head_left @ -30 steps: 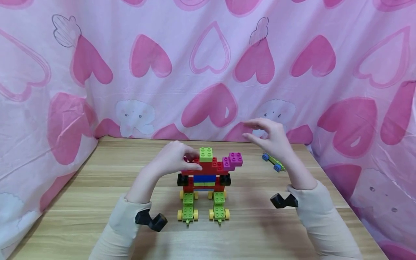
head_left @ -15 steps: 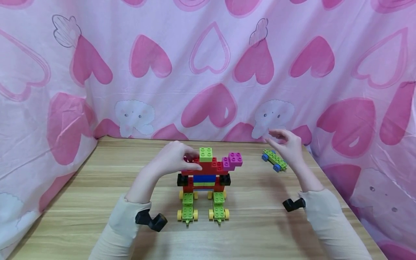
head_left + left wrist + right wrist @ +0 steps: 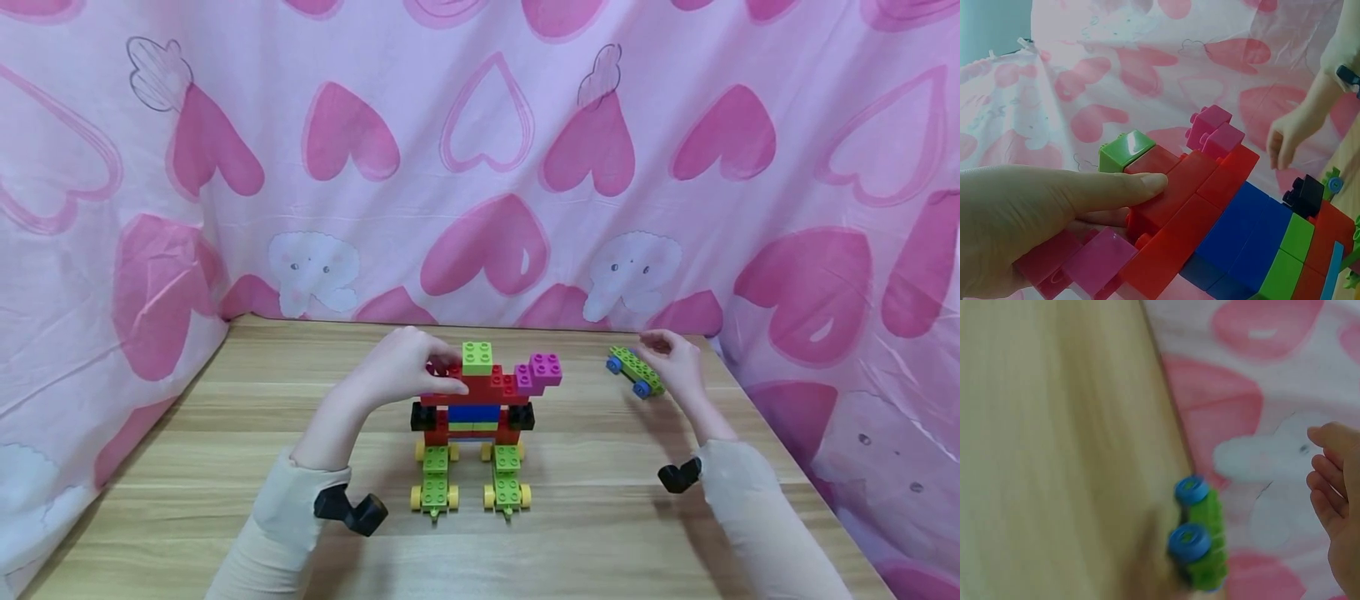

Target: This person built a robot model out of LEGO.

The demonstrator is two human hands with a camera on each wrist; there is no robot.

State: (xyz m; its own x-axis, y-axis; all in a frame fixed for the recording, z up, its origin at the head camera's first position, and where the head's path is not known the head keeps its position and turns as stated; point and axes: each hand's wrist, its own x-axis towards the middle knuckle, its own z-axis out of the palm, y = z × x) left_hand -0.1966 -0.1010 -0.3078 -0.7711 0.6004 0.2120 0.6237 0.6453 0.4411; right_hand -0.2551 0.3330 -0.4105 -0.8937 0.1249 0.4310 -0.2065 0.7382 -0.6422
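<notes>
A figure built of toy bricks (image 3: 474, 414) stands upright mid-table, red and blue in the body, with a lime brick on top, pink arms and green wheeled feet. My left hand (image 3: 401, 367) grips its upper red part, the thumb along the front, as the left wrist view shows; the other fingers are mostly hidden behind it. Over at the back right, my right hand (image 3: 675, 360) is in the air by a green wheeled toy base (image 3: 634, 372) with blue wheels. In the right wrist view that hand's fingers are loosely bent, hold nothing and are apart from the base.
The wooden table (image 3: 285, 467) carries the figure and the wheeled base. A pink heart-patterned cloth (image 3: 480, 242) hangs along its back and sides. The base lies close to the table's back right corner.
My right hand has moved right and down, from the space right of the figure to beside the wheeled base. My left hand and the figure have stayed in place.
</notes>
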